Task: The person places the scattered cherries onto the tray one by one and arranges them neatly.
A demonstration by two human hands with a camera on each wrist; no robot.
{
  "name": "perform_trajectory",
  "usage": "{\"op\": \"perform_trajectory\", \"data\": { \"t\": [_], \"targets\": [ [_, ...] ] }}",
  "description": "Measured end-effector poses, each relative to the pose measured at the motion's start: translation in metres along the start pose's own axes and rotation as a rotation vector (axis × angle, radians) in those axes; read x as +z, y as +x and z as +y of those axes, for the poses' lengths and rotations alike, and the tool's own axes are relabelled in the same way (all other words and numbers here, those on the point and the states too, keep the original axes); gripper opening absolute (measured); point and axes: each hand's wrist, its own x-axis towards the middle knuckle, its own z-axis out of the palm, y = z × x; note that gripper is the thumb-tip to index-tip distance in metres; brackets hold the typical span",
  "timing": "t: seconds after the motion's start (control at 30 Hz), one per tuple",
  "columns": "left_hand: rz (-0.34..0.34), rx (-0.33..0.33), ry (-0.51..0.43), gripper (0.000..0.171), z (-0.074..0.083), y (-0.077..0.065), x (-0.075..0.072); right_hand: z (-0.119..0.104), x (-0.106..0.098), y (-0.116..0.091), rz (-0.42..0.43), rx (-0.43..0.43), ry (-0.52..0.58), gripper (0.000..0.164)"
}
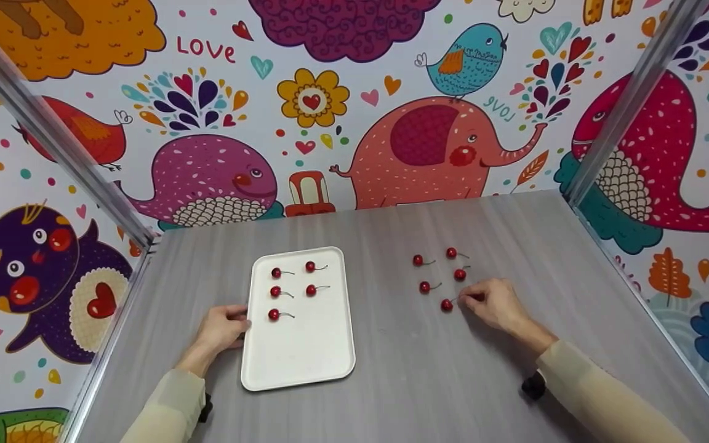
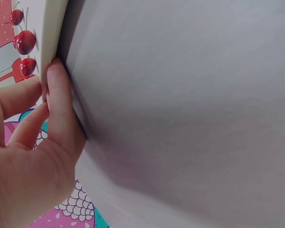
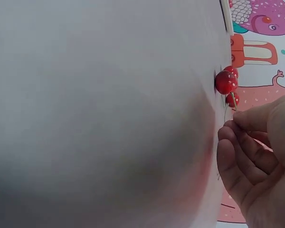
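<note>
1. five round cherries (image 1: 275, 291) sit on the white tray (image 1: 296, 360), three by its left edge and two near its far right corner. if the tray tips, i think they could all roll.
2. the left hand (image 1: 220, 326) pinches the tray's left edge between thumb and fingers. if it tugs or lifts too hard, the tray could tilt or slide.
3. the right hand (image 1: 497, 304) is well apart from the left, out past the tray's right edge. its fingertips look squeezed together on the stem (image 3: 233, 99) of the near cherry (image 1: 447, 304). that stem is so thin that a weak pinch might slip, and a hard pull might snap it.
4. four other cherries (image 1: 424, 287) lie beyond that one, toward the far edge of the table (image 1: 404, 381). a clumsy bump from the right hand could send one rolling to the table's right edge.
5. the tray's rim looks low, so a cherry dropped too fast might bounce over its right edge.
</note>
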Motion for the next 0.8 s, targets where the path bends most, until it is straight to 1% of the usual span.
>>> {"op": "perform_trajectory", "data": {
  "t": [0.13, 0.2, 0.27, 0.43, 0.6, 0.7, 0.8],
  "targets": [
    [0.002, 0.009, 0.013, 0.053, -0.001, 0.001, 0.000, -0.006, 0.003, 0.002, -0.054, 0.157, 0.261, 0.013],
    [0.002, 0.011, 0.018, 0.052, -0.001, 0.001, 0.000, -0.010, 0.004, 0.003, -0.069, 0.211, 0.354, 0.017],
    [0.003, 0.012, 0.016, 0.052, -0.001, 0.001, 0.000, -0.014, 0.006, 0.004, -0.079, 0.243, 0.413, 0.021],
    [0.001, 0.007, 0.006, 0.052, -0.001, 0.001, 0.000, -0.023, 0.010, 0.008, -0.107, 0.270, 0.534, 0.027],
    [-0.005, 0.007, 0.000, 0.053, -0.001, 0.001, -0.001, -0.033, 0.017, 0.014, -0.135, 0.299, 0.655, 0.025],
    [-0.008, 0.007, -0.005, 0.053, -0.001, 0.001, -0.001, -0.040, 0.023, 0.019, -0.151, 0.278, 0.721, 0.024],
    [-0.006, 0.005, -0.007, 0.052, -0.001, 0.001, -0.001, -0.049, 0.031, 0.024, -0.169, 0.243, 0.781, 0.029]
  ]
}}
